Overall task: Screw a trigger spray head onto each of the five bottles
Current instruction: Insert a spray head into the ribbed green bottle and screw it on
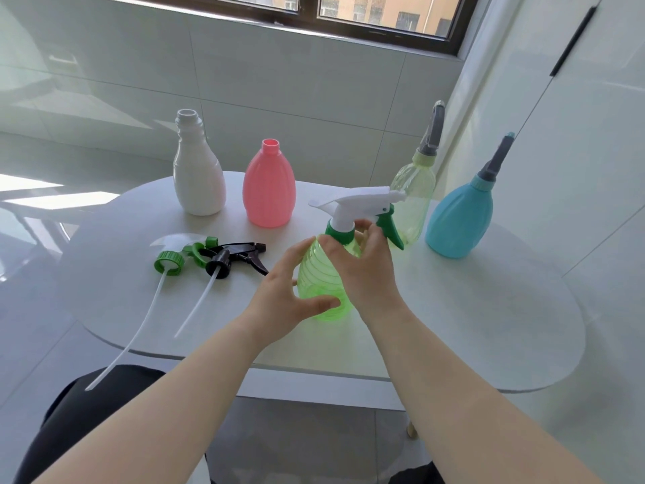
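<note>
A clear green bottle (319, 284) stands mid-table with a white and dark green trigger head (363, 204) on its neck. My left hand (284, 291) wraps the bottle's body. My right hand (363, 263) pinches the green collar at the neck. An open white bottle (199, 176) and an open pink bottle (269, 190) stand behind to the left. At the right, a pale yellow-green bottle (413, 193) and a blue bottle (460, 218) each carry a grey spray head. Two loose heads lie at the left: a white and green head (174, 255) and a black head (234, 258), both with long dip tubes.
The white oval table (453, 326) stands against a tiled wall under a window. The green head's dip tube overhangs the table's near-left edge. My dark-clothed lap shows below the table. A white cabinet is close on the right.
</note>
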Available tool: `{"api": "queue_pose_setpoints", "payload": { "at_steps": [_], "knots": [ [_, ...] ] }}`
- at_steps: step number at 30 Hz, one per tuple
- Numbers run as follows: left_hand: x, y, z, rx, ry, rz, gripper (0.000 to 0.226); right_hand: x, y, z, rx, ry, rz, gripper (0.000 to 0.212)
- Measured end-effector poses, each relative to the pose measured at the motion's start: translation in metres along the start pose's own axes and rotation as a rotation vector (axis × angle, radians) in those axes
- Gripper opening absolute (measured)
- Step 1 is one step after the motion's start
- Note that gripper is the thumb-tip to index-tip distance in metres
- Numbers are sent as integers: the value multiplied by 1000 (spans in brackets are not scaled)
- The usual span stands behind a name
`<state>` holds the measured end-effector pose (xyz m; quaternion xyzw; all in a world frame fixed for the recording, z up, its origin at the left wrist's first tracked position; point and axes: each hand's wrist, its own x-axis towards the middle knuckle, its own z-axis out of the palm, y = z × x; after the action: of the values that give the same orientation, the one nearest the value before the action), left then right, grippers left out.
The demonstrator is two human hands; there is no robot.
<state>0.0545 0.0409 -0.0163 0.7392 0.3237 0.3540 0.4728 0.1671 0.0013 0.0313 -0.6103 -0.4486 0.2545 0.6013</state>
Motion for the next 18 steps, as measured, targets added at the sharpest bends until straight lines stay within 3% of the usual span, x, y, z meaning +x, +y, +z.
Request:
{"api": "queue_pose_setpoints", "payload": {
  "at_steps": [6,8,15,18],
  "knots": [
    [-1,4,3,29,30,-15,78,-1,-7,0,-103,27,-99,10],
    [-2,4,0,18,-7,-24,81,2,-10,-4,-90,-9,-74,11],
    [1,2,-14,16,-201,-113,109,14,-13,-41,376,-514,154,22],
    [3,2,-4,-19,-207,-134,99,15,-13,-37,131,-552,115,22]
  ]
}}
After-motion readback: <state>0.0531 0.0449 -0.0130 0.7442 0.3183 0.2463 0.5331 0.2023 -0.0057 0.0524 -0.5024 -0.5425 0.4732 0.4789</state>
